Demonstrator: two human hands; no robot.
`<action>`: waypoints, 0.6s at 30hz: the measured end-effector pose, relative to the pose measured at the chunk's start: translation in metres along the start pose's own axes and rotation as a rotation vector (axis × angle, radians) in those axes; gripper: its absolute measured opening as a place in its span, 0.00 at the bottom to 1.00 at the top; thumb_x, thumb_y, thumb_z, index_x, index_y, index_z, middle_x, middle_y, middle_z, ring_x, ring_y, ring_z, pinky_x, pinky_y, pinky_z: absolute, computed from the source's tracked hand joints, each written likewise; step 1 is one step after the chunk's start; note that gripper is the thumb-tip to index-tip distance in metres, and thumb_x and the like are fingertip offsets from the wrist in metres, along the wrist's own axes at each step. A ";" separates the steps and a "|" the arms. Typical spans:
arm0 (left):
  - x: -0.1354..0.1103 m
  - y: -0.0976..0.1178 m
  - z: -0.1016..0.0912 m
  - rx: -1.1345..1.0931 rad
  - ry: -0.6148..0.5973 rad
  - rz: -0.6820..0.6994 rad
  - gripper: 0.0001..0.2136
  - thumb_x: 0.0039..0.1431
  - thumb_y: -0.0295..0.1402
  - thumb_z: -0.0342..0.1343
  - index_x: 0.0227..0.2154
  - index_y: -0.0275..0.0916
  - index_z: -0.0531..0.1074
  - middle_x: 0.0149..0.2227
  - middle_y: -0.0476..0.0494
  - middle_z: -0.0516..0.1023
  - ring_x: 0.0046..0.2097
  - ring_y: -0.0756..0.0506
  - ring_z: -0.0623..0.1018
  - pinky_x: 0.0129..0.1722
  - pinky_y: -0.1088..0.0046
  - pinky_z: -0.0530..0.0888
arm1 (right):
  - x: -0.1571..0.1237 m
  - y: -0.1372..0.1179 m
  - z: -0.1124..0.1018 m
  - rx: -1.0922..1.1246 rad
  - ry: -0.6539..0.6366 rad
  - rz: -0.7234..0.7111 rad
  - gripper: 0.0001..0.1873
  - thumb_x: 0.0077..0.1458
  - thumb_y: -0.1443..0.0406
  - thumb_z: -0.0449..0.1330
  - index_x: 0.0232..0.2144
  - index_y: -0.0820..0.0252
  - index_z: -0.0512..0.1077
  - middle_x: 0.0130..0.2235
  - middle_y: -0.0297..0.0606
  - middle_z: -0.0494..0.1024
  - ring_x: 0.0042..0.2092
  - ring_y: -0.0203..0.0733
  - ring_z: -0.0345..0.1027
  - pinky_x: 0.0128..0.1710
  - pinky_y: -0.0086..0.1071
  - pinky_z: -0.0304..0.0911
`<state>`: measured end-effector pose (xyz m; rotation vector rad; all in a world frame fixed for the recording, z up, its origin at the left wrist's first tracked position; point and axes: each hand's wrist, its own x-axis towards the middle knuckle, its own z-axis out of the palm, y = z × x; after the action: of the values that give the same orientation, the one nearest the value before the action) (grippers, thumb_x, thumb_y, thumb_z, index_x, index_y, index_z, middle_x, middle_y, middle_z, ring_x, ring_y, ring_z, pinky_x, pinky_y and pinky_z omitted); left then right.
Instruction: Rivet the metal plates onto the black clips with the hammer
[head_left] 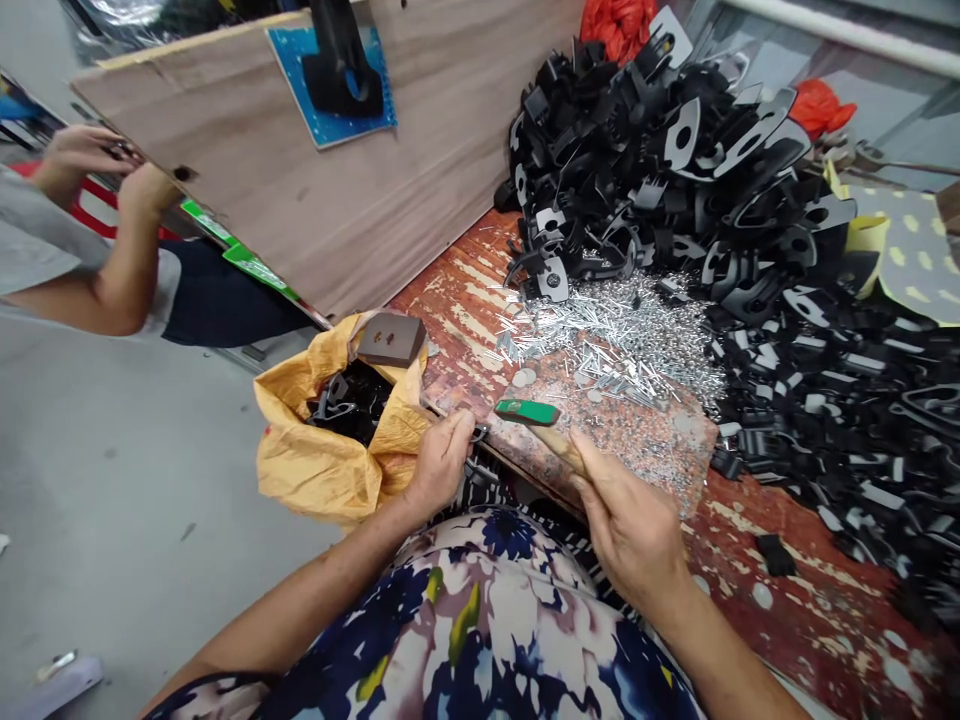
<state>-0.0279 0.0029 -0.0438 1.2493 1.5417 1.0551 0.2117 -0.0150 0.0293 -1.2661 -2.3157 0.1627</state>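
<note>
Floral clothing (480,610) fills the foreground as the right hand (637,525) grasps a green-headed hammer (529,412) near a small dark part (478,434), pinched by the left hand (441,458) at the table's (739,525) edge, where a stray swing could bruise fingers.

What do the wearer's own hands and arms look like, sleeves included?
Left hand and right hand: no gloves, no watch or bracelet visible. Both forearms are uncovered. A dark, patterned left sleeve shows at the bottom edge; no right sleeve is visible. The garment is pale with navy flowers, mauve patches and yellow-green leaves.
</note>
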 end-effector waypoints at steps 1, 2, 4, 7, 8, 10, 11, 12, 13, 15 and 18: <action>0.000 0.000 0.000 0.002 0.000 0.001 0.19 0.72 0.44 0.43 0.25 0.42 0.61 0.23 0.52 0.63 0.28 0.47 0.66 0.31 0.71 0.61 | -0.001 0.000 0.000 -0.007 -0.025 0.004 0.31 0.69 0.68 0.53 0.71 0.52 0.58 0.33 0.36 0.79 0.28 0.38 0.71 0.27 0.33 0.67; 0.000 0.000 0.001 0.005 -0.001 0.003 0.19 0.72 0.44 0.43 0.25 0.42 0.61 0.23 0.52 0.63 0.28 0.47 0.66 0.31 0.71 0.61 | -0.001 0.000 0.001 -0.017 -0.065 0.014 0.29 0.69 0.67 0.52 0.70 0.52 0.60 0.33 0.36 0.80 0.27 0.39 0.72 0.26 0.33 0.66; 0.001 0.001 0.002 0.012 -0.011 0.010 0.19 0.71 0.44 0.43 0.25 0.42 0.61 0.23 0.53 0.62 0.28 0.47 0.66 0.30 0.71 0.61 | -0.002 0.003 0.007 -0.015 -0.151 0.056 0.26 0.70 0.65 0.51 0.68 0.53 0.63 0.35 0.36 0.81 0.29 0.40 0.73 0.27 0.33 0.67; 0.003 0.010 -0.006 0.021 -0.059 0.040 0.19 0.71 0.43 0.44 0.25 0.42 0.64 0.23 0.52 0.64 0.27 0.47 0.67 0.30 0.71 0.62 | 0.001 0.011 0.019 0.027 -0.211 0.124 0.24 0.70 0.64 0.50 0.66 0.55 0.65 0.41 0.38 0.82 0.35 0.40 0.75 0.33 0.34 0.70; 0.004 0.015 -0.014 0.044 -0.067 0.059 0.19 0.71 0.43 0.44 0.25 0.41 0.66 0.23 0.52 0.66 0.28 0.47 0.68 0.31 0.71 0.63 | 0.002 0.014 0.022 0.015 -0.203 0.127 0.23 0.70 0.65 0.50 0.65 0.57 0.66 0.42 0.40 0.82 0.36 0.41 0.75 0.35 0.34 0.70; 0.005 0.026 -0.037 0.159 -0.018 0.107 0.17 0.70 0.43 0.45 0.31 0.40 0.72 0.26 0.50 0.71 0.30 0.45 0.72 0.34 0.70 0.66 | 0.003 0.020 0.027 -0.069 -0.160 0.099 0.21 0.69 0.66 0.52 0.60 0.60 0.71 0.43 0.43 0.80 0.39 0.44 0.73 0.37 0.36 0.69; 0.006 0.031 -0.052 0.260 0.058 0.129 0.16 0.70 0.44 0.46 0.36 0.40 0.74 0.30 0.48 0.75 0.33 0.44 0.74 0.36 0.70 0.67 | 0.004 0.022 0.028 -0.123 -0.135 0.080 0.19 0.68 0.67 0.53 0.58 0.62 0.73 0.43 0.44 0.80 0.40 0.45 0.72 0.38 0.38 0.69; 0.007 0.036 -0.069 0.371 0.155 0.153 0.16 0.69 0.44 0.47 0.41 0.41 0.75 0.35 0.46 0.79 0.36 0.43 0.76 0.39 0.69 0.69 | 0.004 0.024 0.028 -0.166 -0.118 0.063 0.18 0.67 0.67 0.54 0.56 0.63 0.74 0.42 0.45 0.79 0.41 0.47 0.71 0.39 0.39 0.68; 0.009 0.040 -0.087 0.492 0.256 0.183 0.16 0.68 0.44 0.48 0.43 0.40 0.76 0.38 0.44 0.80 0.39 0.41 0.77 0.42 0.67 0.70 | 0.005 0.026 0.027 -0.188 -0.112 0.052 0.17 0.66 0.66 0.56 0.55 0.63 0.75 0.42 0.45 0.79 0.41 0.47 0.70 0.39 0.39 0.67; 0.013 0.043 -0.119 0.730 0.398 0.223 0.15 0.67 0.43 0.49 0.42 0.40 0.76 0.41 0.41 0.81 0.46 0.37 0.77 0.50 0.61 0.70 | 0.011 0.030 0.022 -0.168 -0.140 0.050 0.15 0.67 0.65 0.57 0.53 0.61 0.76 0.40 0.43 0.79 0.41 0.46 0.70 0.39 0.38 0.66; 0.018 0.043 -0.142 0.827 0.511 0.302 0.13 0.66 0.42 0.49 0.37 0.42 0.76 0.43 0.40 0.80 0.52 0.32 0.75 0.57 0.51 0.68 | 0.041 0.043 0.008 -0.096 -0.203 0.086 0.12 0.70 0.62 0.55 0.46 0.55 0.79 0.37 0.38 0.80 0.39 0.42 0.70 0.40 0.36 0.64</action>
<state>-0.1552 0.0135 0.0332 1.9094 2.3786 0.9956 0.2220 0.0439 0.0227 -1.4584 -2.4667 0.2203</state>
